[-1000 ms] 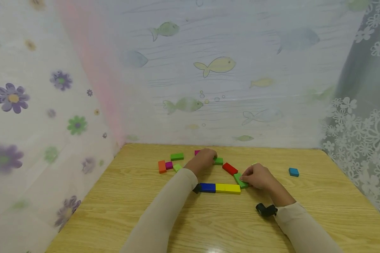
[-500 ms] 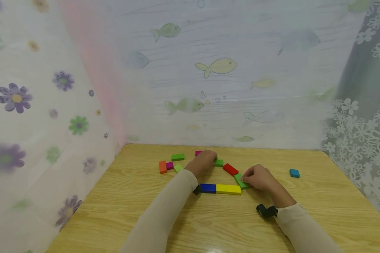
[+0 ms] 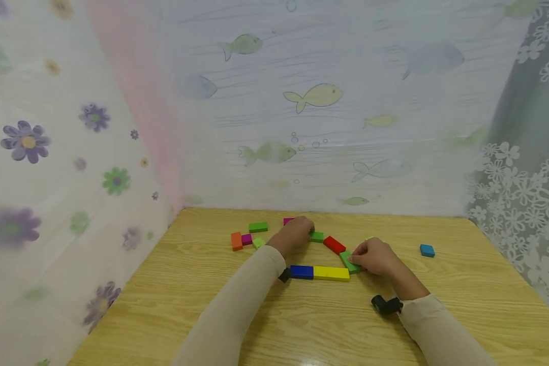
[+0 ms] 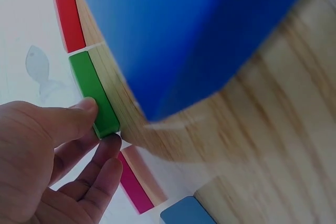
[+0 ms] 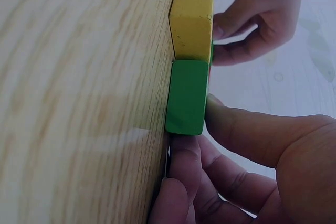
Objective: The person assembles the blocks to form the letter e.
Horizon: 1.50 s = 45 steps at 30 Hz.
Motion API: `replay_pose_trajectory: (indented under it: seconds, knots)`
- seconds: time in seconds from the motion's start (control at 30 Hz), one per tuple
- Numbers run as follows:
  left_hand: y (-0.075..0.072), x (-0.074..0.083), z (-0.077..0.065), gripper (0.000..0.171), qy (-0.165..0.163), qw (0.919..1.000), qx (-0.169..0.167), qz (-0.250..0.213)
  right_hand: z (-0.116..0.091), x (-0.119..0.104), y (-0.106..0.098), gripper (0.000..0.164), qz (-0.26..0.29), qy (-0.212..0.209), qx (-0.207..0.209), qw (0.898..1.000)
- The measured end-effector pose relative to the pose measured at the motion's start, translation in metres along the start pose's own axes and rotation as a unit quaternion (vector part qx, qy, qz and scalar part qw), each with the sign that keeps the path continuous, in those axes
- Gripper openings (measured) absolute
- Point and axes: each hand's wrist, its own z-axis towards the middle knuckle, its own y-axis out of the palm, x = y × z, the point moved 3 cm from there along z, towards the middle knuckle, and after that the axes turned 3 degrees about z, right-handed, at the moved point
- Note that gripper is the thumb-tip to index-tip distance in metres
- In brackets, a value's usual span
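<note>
At the back of a curved row of blocks, my left hand [image 3: 297, 231] pinches the end of a green block [image 4: 94, 90] between thumb and fingers. My right hand [image 3: 374, 256] grips another green block [image 5: 187, 97] at the row's right end, thumb on top and fingers along its outer side. A red block [image 3: 334, 245] lies between these two green blocks. The right-hand green block sits against the end of a yellow block [image 3: 331, 273], which joins a dark blue block [image 3: 302, 272] in a straight line. A magenta block [image 4: 135, 182] shows beyond my left fingers.
Left of my left arm lie an orange block [image 3: 236, 241], a purple block [image 3: 246, 239], a lime block [image 3: 258, 243] and a green block behind them. One light blue block [image 3: 427, 250] sits apart at the right. A fish-print curtain [image 3: 320, 152] borders the table's back edge.
The head view has shifted very slightly. Both hands stay in place on their green blocks.
</note>
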Motion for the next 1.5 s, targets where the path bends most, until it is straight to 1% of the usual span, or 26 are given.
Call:
replay_pose_trajectory:
  seconds: [0.17, 0.47, 0.67, 1.13, 1.5]
  knots:
    - [-0.0012, -0.0002, -0.0027, 0.026, -0.002, 0.9999, -0.001, -0.01, 0.0004, 0.001, 0.0008, 0.023, 0.001, 0.002, -0.001, 1.0]
    - [-0.0014, 0.0001, -0.0064, 0.026, -0.002, 0.9999, -0.004, -0.011, 0.0006, 0.0014, -0.0003, 0.024, -0.005, -0.008, 0.001, 1.0]
    - [0.0002, 0.0, -0.004, 0.027, 0.002, 1.0, -0.004, -0.003, -0.0003, 0.0013, -0.0011, 0.025, -0.005, -0.009, 0.002, 1.0]
    - [0.0014, -0.0017, -0.0023, 0.028, -0.006, 0.9999, -0.006, -0.015, 0.0013, 0.0028, 0.0005, 0.023, -0.004, -0.003, 0.002, 1.0]
    - [0.0037, -0.0037, -0.0026, 0.027, -0.005, 0.9998, 0.0, -0.017, 0.0, 0.0005, -0.0001, 0.024, -0.012, -0.017, 0.006, 1.0]
